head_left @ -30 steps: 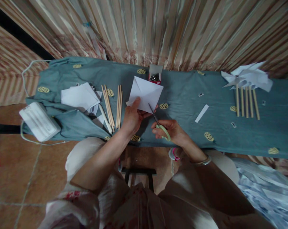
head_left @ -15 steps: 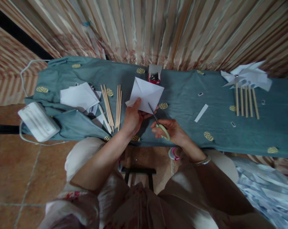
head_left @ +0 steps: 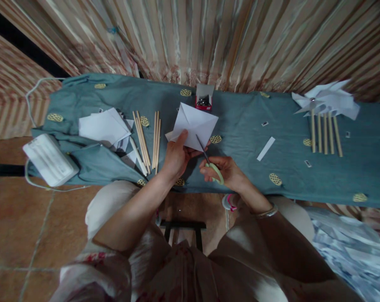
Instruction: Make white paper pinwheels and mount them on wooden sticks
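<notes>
A white square of paper [head_left: 194, 122] with crease lines is held up over the cloth. My left hand [head_left: 178, 157] grips its lower left part, thumb on top and fingers underneath. In my right hand [head_left: 224, 171] are scissors [head_left: 215, 173] with pale green handles. Their dark blades lie over the lower part of the paper, pointing up and left; whether they cut into it I cannot tell. Just behind the paper stands an open red box [head_left: 203, 103] of small dark metal pieces.
Wooden sticks [head_left: 141, 140], a white pen-like stick [head_left: 138, 156], stacked papers [head_left: 104, 127] and a white power strip [head_left: 50, 160] lie left. Rightward are a paper strip [head_left: 266, 149] and paper pinwheels [head_left: 328, 100] on sticks. Everything rests on a green cloth [head_left: 240, 121].
My left hand and the paper have shifted very slightly to the right. The right hand and scissors have hardly moved.
</notes>
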### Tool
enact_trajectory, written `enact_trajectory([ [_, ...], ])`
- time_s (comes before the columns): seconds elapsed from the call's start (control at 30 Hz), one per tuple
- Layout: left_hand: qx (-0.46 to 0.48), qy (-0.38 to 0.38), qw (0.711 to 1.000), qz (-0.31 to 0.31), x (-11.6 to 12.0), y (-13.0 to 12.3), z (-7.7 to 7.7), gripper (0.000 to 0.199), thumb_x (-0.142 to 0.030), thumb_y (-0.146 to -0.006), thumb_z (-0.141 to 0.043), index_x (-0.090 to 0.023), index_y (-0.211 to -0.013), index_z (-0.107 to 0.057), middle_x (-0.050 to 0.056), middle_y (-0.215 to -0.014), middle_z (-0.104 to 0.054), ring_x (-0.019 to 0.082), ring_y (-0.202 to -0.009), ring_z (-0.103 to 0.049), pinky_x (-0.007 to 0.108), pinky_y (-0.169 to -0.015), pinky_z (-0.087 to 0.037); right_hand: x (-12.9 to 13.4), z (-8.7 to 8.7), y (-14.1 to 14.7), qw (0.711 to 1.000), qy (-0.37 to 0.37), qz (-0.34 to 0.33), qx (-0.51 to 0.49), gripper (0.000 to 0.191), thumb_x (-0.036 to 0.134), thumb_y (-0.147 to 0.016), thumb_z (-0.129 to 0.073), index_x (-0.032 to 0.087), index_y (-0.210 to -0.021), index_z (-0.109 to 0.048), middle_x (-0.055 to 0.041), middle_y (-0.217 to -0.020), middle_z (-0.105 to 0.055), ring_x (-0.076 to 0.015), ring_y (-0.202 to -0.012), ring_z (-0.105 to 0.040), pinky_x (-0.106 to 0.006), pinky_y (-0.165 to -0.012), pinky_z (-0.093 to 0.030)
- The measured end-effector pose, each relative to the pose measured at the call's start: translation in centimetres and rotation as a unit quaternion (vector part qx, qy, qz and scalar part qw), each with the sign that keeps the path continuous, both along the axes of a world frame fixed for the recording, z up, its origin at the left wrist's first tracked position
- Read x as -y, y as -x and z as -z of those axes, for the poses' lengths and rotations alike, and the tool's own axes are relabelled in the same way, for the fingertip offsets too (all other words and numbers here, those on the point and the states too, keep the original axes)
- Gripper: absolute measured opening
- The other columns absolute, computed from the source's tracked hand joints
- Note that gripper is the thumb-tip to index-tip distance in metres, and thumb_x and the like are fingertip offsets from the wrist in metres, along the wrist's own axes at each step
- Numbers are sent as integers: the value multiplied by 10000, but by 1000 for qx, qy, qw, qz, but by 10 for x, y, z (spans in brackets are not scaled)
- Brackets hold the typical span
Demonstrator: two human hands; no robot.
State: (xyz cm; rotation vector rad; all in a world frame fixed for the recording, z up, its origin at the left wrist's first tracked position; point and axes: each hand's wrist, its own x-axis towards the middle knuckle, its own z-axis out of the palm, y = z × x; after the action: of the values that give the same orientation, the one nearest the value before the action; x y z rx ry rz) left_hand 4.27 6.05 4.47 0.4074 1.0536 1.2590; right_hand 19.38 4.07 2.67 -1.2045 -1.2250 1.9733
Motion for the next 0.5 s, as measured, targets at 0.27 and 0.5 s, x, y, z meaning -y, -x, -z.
enact_trajectory([
  [0.27,8,7,1000,5,2,-2,-2,278,-432,-886,-649,-178,-995,-612,75,-839,-763,247,-924,-761,345,-796,-614,0,-3,1,1000,-10,-4,6,420,502,-571,-889,188,-699,-640,57,-557,-569,-76,-481,-506,-228,-481,-454],
  [0.5,1,-1,1000,10,2,-1,-1,279,-427,-894,-635,-170,-1001,-609,79,-866,-766,248,-901,-762,346,-780,-619,0,-5,1,1000,-19,0,14,431,511,-573,-886,185,-700,-635,60,-542,-562,-74,-474,-502,-222,-477,-446],
])
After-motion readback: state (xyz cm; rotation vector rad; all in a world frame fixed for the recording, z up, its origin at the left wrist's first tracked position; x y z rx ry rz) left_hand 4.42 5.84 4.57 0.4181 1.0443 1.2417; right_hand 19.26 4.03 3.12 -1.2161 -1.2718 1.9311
